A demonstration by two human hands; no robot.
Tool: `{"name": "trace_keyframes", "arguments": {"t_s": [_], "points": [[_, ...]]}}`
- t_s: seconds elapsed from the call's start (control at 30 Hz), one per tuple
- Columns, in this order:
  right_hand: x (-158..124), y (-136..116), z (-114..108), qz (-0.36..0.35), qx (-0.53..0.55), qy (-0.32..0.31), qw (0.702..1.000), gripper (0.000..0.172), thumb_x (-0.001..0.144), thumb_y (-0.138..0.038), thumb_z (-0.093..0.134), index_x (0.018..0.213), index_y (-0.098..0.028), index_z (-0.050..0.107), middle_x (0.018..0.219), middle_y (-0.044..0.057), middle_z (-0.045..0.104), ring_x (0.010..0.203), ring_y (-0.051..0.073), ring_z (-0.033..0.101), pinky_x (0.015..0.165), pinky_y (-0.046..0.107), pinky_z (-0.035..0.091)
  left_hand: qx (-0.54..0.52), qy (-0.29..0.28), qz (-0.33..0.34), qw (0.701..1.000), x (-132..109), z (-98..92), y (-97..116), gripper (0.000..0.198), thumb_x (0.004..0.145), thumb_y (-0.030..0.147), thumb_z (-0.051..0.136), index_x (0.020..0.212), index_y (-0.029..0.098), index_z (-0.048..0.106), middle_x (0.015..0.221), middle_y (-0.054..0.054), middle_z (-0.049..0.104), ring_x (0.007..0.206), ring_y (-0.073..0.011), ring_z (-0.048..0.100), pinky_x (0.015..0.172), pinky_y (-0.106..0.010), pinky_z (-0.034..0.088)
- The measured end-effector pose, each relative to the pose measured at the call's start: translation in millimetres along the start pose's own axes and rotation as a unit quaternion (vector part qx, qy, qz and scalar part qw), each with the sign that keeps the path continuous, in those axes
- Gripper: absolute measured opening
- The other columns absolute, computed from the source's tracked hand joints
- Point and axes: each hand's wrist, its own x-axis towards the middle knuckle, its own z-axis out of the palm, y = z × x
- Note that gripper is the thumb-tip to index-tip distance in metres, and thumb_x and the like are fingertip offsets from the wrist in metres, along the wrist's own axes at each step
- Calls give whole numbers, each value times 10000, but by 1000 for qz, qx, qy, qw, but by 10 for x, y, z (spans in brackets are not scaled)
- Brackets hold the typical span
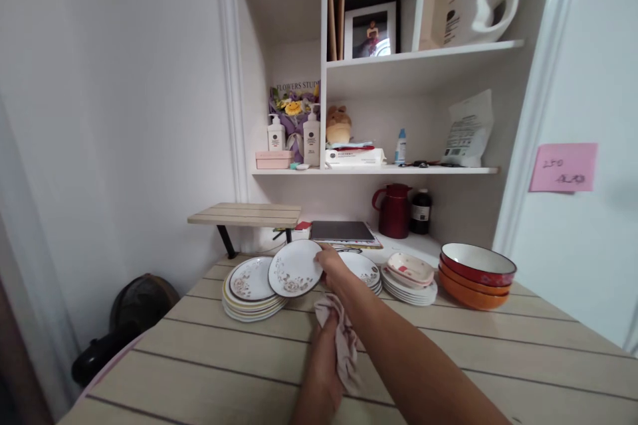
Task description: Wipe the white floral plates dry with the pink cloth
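My right hand (332, 265) reaches forward and to the left, closed on the right rim of a white floral plate (294, 265). That plate is raised and tilted toward me, overlapping the edge of a plate stack (254, 309) on the left, topped by a similar dark-rimmed floral plate (250, 279). Under my right forearm, my left hand (326, 352) grips a crumpled pale pink cloth (343, 348); its fingers are partly hidden by the fabric. Just beyond my right wrist is another stack of floral plates (363, 269), partly covered by my arm.
Small patterned bowls (411, 268) sit on white plates (411, 295) to the right, beside stacked red and orange bowls (476, 279). Behind are a raised wooden stand (246, 214), a dark laptop-like slab (342, 231), a red jug (395, 211) and a dark bottle (421, 211), below shelves (409, 171).
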Motion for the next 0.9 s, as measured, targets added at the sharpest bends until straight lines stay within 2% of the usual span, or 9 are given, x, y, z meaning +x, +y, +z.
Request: {"name": "trace_keyframes", "arguments": {"t_s": [0.1, 0.2, 0.3, 0.4, 0.47, 0.57, 0.7, 0.8, 0.9], "points": [[-168, -30, -300, -39, 32, 14, 999, 510, 566, -75, 494, 1050, -204, 589, 680, -11, 608, 534, 129, 524, 503, 228, 415, -12, 2, -9, 1000, 30, -3, 20, 323, 721, 357, 724, 957, 150, 647, 864, -83, 721, 685, -145, 670, 659, -233, 517], [-374, 37, -694, -33, 52, 33, 998, 562, 552, -96, 487, 1093, -217, 576, 727, 6, 638, 543, 143, 538, 503, 247, 426, 17, 0, -13, 1000, 36, 13, 55, 251, 749, 330, 691, 890, 124, 660, 729, -79, 704, 561, -127, 637, 547, -207, 493], [-583, 196, -1129, -19, 78, 48, 996, 611, 564, -125, 487, 1162, -236, 547, 788, 23, 666, 580, 165, 568, 520, 283, 456, 13, -26, -7, 1000, 11, 44, 85, 187, 741, 283, 695, 843, 129, 663, 709, -66, 701, 561, -121, 636, 568, -206, 505], [-789, 397, -1506, -20, 141, 60, 988, 677, 564, -134, 518, 1227, -272, 519, 842, 24, 687, 611, 174, 591, 532, 284, 465, 8, -31, -3, 999, -38, 67, 97, 327, 726, 361, 712, 1003, 195, 658, 876, -55, 730, 704, -156, 683, 610, -236, 529], [-926, 505, -1675, -20, 151, 70, 986, 699, 574, -151, 535, 1262, -271, 507, 862, 36, 698, 603, 179, 597, 511, 272, 452, 51, -41, -23, 998, -78, 69, 97, 433, 710, 432, 718, 1066, 196, 645, 913, -70, 732, 771, -183, 693, 641, -257, 540], [-1104, 561, -1785, -23, 144, 81, 986, 699, 585, -162, 548, 1278, -253, 508, 887, 46, 709, 597, 179, 604, 488, 254, 436, 126, -52, -1, 991, -138, 69, 91, 491, 671, 397, 759, 1098, 194, 630, 933, -71, 734, 795, -189, 693, 681, -269, 544], [-1237, 502, -1766, -38, 158, 57, 985, 671, 599, -142, 562, 1256, -274, 530, 965, 20, 717, 669, 178, 634, 517, 243, 449, 166, -65, 50, 983, -186, 86, 76, 515, 662, 285, 770, 1143, 245, 589, 997, -47, 724, 855, -184, 688, 743, -285, 542], [-1274, 514, -1726, 8, 232, -24, 972, 623, 620, -151, 584, 1240, -198, 545, 997, 63, 720, 821, 224, 664, 664, 307, 511, 166, -63, 76, 981, -199, 103, 73, 555, 653, 231, 758, 1168, 278, 557, 1006, -25, 716, 873, -189, 686, 762, -304, 544], [-1279, 608, -1695, 100, 321, -127, 933, 535, 677, -208, 573, 1197, -84, 561, 1011, 150, 713, 921, 269, 662, 820, 404, 508, 171, -61, 74, 981, -201, 117, 84, 573, 616, 208, 760, 1150, 270, 560, 946, -14, 715, 844, -202, 689, 738, -317, 552]]}}
